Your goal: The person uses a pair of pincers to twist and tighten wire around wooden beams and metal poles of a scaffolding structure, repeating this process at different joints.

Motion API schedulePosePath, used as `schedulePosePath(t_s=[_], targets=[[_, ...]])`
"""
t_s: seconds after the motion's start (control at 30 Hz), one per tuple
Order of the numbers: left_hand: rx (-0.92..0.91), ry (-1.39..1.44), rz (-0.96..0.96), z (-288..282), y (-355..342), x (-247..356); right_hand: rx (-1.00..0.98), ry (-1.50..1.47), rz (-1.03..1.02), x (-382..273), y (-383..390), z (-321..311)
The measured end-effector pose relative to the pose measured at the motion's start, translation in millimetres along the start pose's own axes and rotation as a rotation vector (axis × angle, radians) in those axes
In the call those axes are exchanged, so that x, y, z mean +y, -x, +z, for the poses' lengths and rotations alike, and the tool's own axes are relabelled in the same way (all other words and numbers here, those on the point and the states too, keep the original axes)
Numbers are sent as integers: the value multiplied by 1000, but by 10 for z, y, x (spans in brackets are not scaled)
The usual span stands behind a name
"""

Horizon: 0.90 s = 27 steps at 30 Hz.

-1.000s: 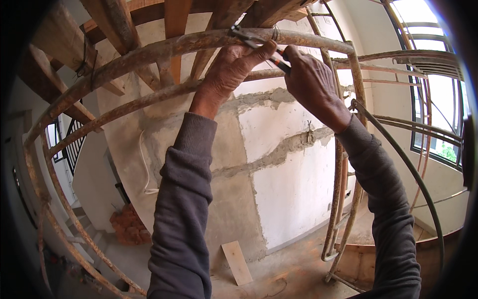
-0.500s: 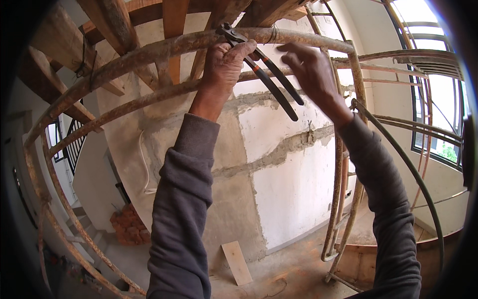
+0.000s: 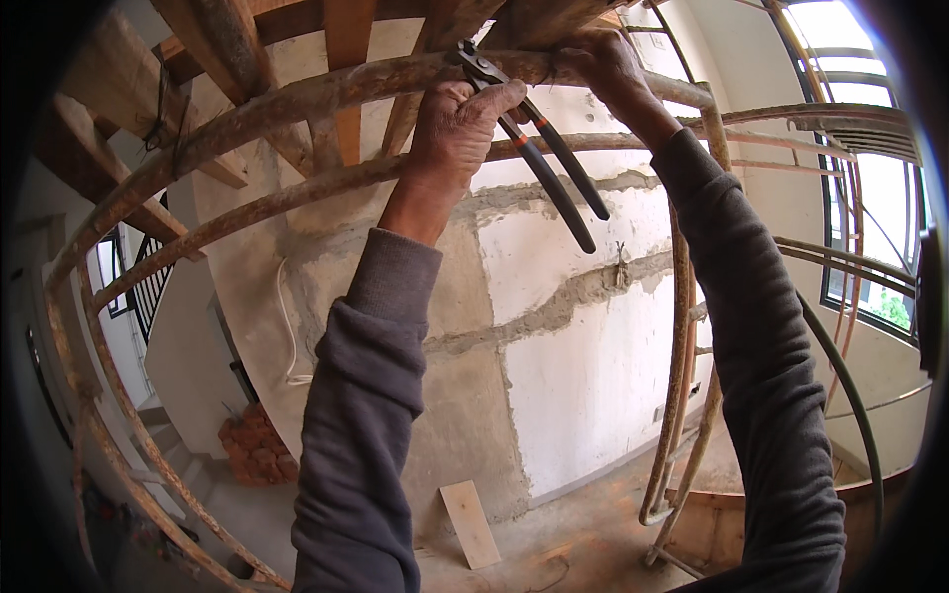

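My left hand (image 3: pixel 447 138) is closed round a pair of pincers (image 3: pixel 556 188) just below the heads of its handles. Their dark jaws point up against the rusty upper scaffold pipe (image 3: pixel 386 79), and the two black handles with orange bands hang down to the right, slightly spread. My right hand (image 3: pixel 611 71) is raised to the right end of the same pipe, under a wooden beam (image 3: pixel 534 25). Its fingers are bent in at the pipe, close to where a thin wire tie wraps it; their tips and anything between them are hidden.
Wooden beams (image 3: pixel 348 79) cross overhead. A second scaffold pipe (image 3: pixel 326 183) runs below the first, and a scaffold frame (image 3: pixel 682 366) stands at the right. Behind is a patched wall (image 3: pixel 583 395). A board (image 3: pixel 470 524) and a brick pile (image 3: pixel 257 445) lie below.
My right hand has moved up from beside the pincers to the upper pipe, its fingers now bent in there. My left hand and the pincers have shifted slightly right.
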State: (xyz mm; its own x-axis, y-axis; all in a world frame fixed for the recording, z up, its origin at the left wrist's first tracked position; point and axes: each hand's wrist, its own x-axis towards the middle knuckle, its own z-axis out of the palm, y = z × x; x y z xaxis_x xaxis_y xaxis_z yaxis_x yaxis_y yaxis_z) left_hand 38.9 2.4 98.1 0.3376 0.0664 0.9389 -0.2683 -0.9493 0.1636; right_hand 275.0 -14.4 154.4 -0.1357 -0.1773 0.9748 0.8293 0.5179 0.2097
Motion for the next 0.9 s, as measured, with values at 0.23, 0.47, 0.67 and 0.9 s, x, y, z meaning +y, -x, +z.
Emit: schedulePosePath(t_s=[0.23, 0.47, 0.67, 0.9], targets=[[2, -98, -31, 21, 62, 99, -15, 92, 89, -15, -70, 15], [-13, -110, -35, -4, 29, 38, 81, -32, 177, 478, -274, 67], [16, -146, -107, 6, 42, 119, 191, 263, 205, 352, -299, -67], [12, 62, -131, -96, 62, 97, 70, 494, -188, 206, -240, -59]])
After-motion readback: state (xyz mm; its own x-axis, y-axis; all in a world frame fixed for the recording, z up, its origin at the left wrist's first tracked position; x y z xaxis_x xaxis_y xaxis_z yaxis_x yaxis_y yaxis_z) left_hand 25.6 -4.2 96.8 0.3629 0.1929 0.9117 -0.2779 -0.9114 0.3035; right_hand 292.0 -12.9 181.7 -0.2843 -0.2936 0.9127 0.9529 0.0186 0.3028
